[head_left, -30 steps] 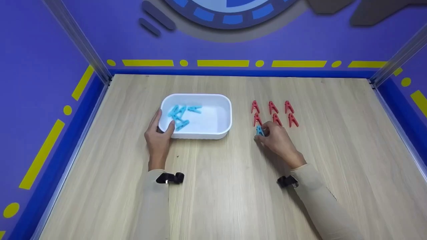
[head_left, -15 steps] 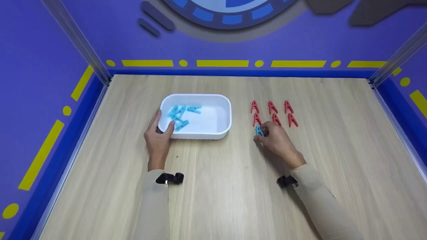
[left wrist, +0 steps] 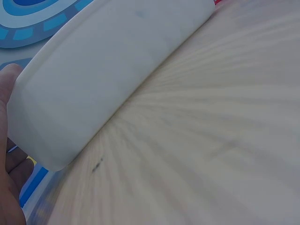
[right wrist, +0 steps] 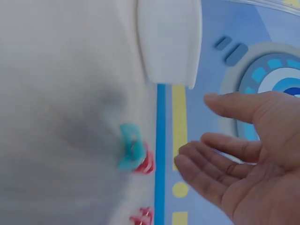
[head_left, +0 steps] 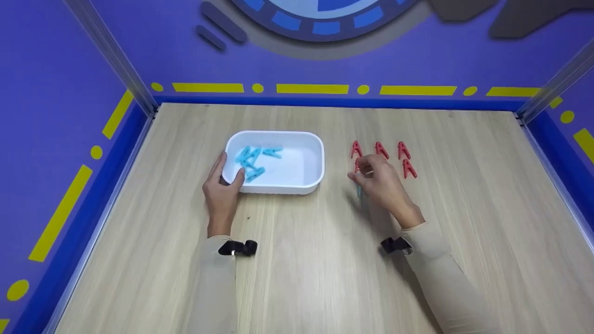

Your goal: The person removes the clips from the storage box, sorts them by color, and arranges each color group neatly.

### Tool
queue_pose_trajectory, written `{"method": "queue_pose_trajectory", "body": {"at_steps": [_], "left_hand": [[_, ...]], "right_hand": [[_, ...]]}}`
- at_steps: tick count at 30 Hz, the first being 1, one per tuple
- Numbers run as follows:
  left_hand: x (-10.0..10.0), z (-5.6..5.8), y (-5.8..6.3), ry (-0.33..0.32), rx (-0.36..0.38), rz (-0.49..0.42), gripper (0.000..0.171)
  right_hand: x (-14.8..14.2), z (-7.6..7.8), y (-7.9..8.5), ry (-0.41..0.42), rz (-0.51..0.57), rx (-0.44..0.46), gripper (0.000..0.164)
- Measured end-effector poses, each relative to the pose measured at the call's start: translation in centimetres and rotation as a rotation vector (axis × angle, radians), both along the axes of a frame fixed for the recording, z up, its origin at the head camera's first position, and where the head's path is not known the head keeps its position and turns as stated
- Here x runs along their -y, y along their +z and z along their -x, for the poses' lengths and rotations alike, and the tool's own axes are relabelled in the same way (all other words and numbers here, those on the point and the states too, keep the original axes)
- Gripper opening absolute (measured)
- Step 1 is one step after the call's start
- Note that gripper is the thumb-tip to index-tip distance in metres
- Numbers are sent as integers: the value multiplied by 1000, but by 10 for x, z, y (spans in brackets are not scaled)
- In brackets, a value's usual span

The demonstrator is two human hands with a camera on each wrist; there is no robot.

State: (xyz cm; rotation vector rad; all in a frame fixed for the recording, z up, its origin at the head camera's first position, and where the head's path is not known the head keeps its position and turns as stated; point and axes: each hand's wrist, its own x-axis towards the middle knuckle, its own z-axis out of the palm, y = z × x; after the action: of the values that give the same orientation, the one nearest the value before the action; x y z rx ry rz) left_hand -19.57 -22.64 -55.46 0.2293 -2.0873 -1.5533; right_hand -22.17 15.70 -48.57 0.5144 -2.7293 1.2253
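Note:
My left hand (head_left: pixel 221 197) grips the left end of a white plastic bin (head_left: pixel 278 189), thumb over the near rim and fingers along the outer wall. Inside the bin, several light-blue clothespins (head_left: pixel 253 174) lie in a loose cluster at its left. My right hand (head_left: pixel 381 183) hovers above the table with nothing in it; the right wrist view shows its thumb and fingers apart. Below it stands a blue clothespin (right wrist: pixel 132 146) on the table, mostly covered by the hand in the head view. Red clothespins (head_left: pixel 403 150) lie in two rows just beyond, partly hidden by the hand.
The wooden tabletop (head_left: pixel 297 260) carries the bin left of centre and the clothespins right of it. Blue-purple panels (head_left: pixel 320 69) with yellow dashes close off the back and both sides. A black strap device sits on each wrist.
My right hand has let go of the blue clothespin and lifted slightly away, leaving it in front of the left red column. The left hand and bin stay as they were.

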Motion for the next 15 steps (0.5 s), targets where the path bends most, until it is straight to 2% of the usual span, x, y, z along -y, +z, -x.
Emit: {"method": "queue_pose_trajectory", "body": {"at_steps": [8, 15], "left_hand": [[-1, 1, 1, -10, -18, -13, 69], [-2, 0, 1, 4, 4, 4, 69]], "right_hand": [[40, 9, 17, 103, 90, -33, 39], [76, 19, 16, 218, 143, -75, 38]]}}
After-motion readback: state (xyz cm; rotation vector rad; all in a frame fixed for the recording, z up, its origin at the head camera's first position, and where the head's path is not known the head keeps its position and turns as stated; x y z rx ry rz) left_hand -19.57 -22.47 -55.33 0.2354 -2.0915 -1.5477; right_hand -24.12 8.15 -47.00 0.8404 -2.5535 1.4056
